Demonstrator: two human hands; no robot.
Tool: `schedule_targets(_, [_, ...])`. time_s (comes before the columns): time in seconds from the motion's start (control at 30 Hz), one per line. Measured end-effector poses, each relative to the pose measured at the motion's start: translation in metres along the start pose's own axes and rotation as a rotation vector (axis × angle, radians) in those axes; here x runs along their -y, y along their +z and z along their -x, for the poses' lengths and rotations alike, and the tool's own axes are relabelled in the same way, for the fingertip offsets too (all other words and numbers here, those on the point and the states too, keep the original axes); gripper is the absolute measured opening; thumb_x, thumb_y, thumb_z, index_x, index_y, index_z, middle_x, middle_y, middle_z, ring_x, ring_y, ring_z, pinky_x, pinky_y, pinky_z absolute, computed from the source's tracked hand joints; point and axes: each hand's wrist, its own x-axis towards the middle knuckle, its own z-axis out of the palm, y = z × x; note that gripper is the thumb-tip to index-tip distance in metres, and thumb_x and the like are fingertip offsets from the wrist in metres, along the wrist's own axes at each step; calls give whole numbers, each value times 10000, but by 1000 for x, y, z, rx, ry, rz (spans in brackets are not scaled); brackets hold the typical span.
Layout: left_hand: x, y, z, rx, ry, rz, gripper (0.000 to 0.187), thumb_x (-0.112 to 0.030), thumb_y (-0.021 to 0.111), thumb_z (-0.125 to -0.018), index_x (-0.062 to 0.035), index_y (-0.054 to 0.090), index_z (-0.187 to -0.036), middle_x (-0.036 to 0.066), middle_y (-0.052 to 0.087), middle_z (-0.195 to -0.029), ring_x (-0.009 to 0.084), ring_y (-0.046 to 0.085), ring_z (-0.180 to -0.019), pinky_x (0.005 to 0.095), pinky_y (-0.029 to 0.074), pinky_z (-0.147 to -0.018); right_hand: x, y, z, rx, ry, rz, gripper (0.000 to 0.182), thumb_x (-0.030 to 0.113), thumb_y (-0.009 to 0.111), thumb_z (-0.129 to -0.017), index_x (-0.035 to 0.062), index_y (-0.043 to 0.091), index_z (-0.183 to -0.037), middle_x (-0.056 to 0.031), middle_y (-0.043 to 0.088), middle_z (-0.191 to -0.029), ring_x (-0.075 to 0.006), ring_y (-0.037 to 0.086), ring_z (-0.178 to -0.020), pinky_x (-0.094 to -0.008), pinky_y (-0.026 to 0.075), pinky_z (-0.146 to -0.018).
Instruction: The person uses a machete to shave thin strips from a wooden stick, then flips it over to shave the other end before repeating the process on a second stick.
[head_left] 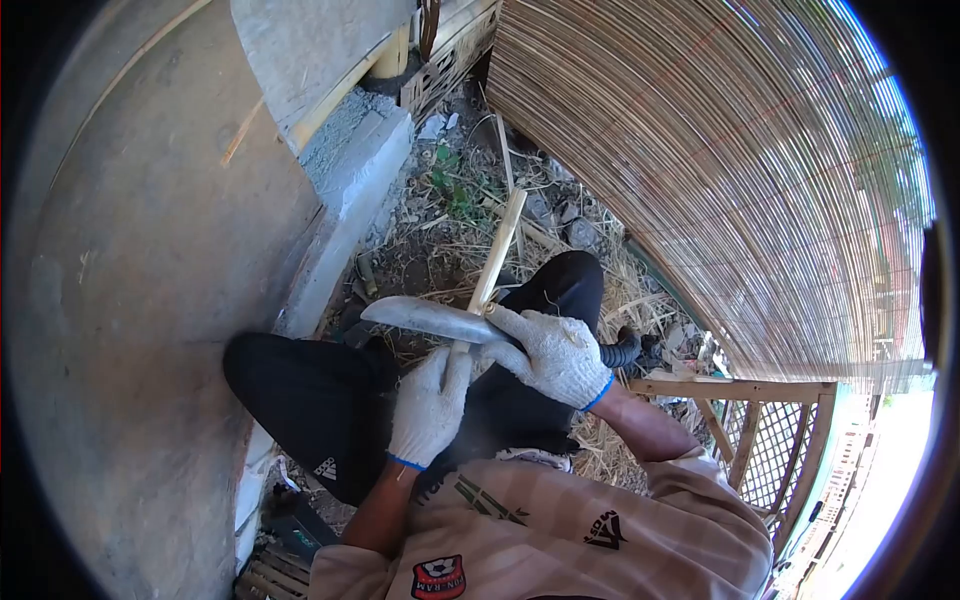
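Note:
My right hand (553, 352), in a white knit glove with a blue cuff, is closed around the dark handle of a broad-bladed knife (425, 318). The blade points left and lies across a pale bamboo strip (497, 250), touching it. Lower down, my left hand (430, 408), gloved the same way, grips the strip's near end between thumb and fingers. From there the strip slants up and away between my knees. Part of the handle and the strip's near end are hidden by the gloves.
A tall screen of thin slats (720, 170) rises on the right, above a wooden lattice frame (760, 440). To the left stand a large flat panel (160, 300) and a concrete ledge (365, 190). Straw and debris (625, 290) litter the ground.

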Motion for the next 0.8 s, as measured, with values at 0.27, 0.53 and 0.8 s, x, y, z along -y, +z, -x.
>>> schedule_targets(0.27, [-9,6,33,142,-184,9,339,-288,592,-1092,-4,701,-943,139,607,-752,269,619,-720,418,486,-702,-69,-34,-31,-407,282,-50,479,415,535,-1114,73,637,-1434,-279,753,-1060,-448,751,-1019,-517,583,-877])
schedule_targets(0.53, [14,15,9,-10,29,-119,322,-298,606,-1088,-10,683,-967,216,659,-758,428,658,-716,508,482,-647,5,8,17,120,159,-152,486,469,613,-1070,127,615,-1415,-229,752,-1026,-457,733,-966,-544,574,-809])
schedule_targets(0.8, [5,10,10,-32,10,-74,325,-286,606,-1085,-3,664,-937,231,666,-789,469,656,-757,537,486,-669,0,10,8,-29,66,-17,437,438,649,-1048,159,640,-1385,-162,718,-871,-403,733,-807,-521,575,-706])
